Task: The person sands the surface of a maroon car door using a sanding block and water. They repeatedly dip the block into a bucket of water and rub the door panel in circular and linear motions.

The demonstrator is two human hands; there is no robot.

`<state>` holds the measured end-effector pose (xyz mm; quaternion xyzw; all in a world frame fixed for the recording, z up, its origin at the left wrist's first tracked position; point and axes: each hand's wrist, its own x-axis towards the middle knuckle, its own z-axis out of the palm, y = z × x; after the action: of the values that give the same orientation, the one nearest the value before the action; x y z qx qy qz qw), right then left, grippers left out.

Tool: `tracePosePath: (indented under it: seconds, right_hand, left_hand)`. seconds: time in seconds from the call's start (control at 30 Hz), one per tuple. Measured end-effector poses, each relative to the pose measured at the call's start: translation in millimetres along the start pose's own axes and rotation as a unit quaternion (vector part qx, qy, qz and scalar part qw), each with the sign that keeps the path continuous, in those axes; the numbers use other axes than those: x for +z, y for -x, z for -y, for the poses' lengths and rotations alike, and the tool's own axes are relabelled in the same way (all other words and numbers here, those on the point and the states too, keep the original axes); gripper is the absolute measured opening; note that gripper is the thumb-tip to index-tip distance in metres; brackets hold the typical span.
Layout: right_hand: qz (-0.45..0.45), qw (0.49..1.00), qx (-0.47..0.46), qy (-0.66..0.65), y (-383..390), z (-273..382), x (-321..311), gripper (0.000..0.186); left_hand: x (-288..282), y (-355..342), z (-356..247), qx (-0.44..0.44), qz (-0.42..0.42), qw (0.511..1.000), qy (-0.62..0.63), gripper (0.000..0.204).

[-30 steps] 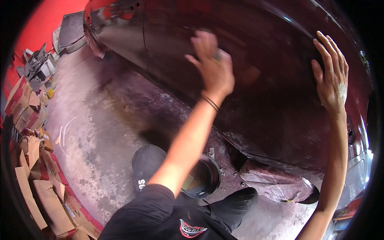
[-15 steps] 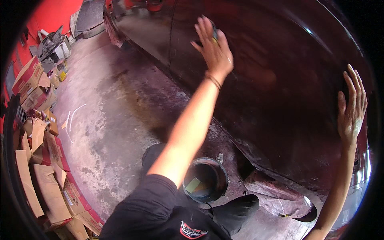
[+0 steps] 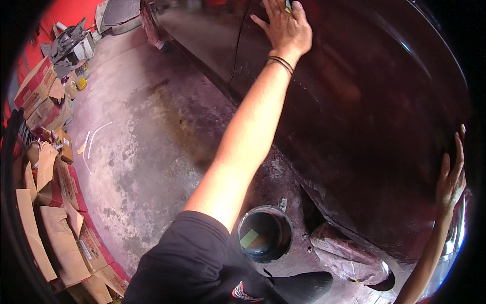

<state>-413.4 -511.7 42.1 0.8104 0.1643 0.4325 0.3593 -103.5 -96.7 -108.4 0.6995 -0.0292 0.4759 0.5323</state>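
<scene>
My left hand (image 3: 288, 31) presses against the dark, glossy car side panel (image 3: 349, 131), with its arm stretched up across the view. Under its fingers sits a small yellow-and-dark pad (image 3: 288, 7), mostly hidden by the hand; its exact kind does not show. The fingertips reach the upper edge of the picture. Over at the far right, my right hand (image 3: 452, 180) lies with fingers extended along the panel near its edge, holding nothing that I can see. A dark bucket (image 3: 287, 223) stands on the floor below, with a flat yellow-green piece (image 3: 249, 238) inside it.
Crumpled plastic sheeting (image 3: 349, 253) covers a part low on the car, beside the bucket. Torn cardboard boxes (image 3: 63, 233) line the left side. Farther back are small cans (image 3: 81, 81) and assorted parts. White strips (image 3: 93, 139) lie on the stained concrete floor (image 3: 147, 152).
My left hand has slid farther up the panel with the pad. My right hand has shifted lower along the panel's right side. The whole view has moved slightly.
</scene>
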Motion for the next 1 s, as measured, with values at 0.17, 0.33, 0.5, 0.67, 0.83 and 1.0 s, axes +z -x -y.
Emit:
tracePosePath:
  seconds: [0.17,0.33,0.5,0.67,0.83,1.0]
  right_hand:
    - [0.006,1.0,0.002,0.022,2,-2,-2,0.045]
    - [-0.008,1.0,-0.018,0.014,-7,2,0,0.046]
    - [-0.003,1.0,-0.01,0.01,-2,2,-2,0.047]
    - [-0.006,0.999,-0.005,0.035,-7,3,3,0.046]
    - [0.027,0.996,0.061,0.064,35,-43,23,0.045]
    - [0.142,0.981,0.109,0.069,63,-72,26,0.045]
  left_hand:
    - [-21,66,70,-0.055,0.042,0.996,0.048,0.071]
    - [-14,56,76,-0.138,0.007,0.987,0.084,0.074]
    - [-10,9,42,-0.046,-0.012,0.998,0.044,0.066]
    - [-22,88,119,-0.24,-0.022,0.968,0.069,0.066]
    - [-12,19,31,-0.019,-0.035,0.995,0.091,0.056]
    - [-10,19,39,0.002,0.025,0.997,0.069,0.06]
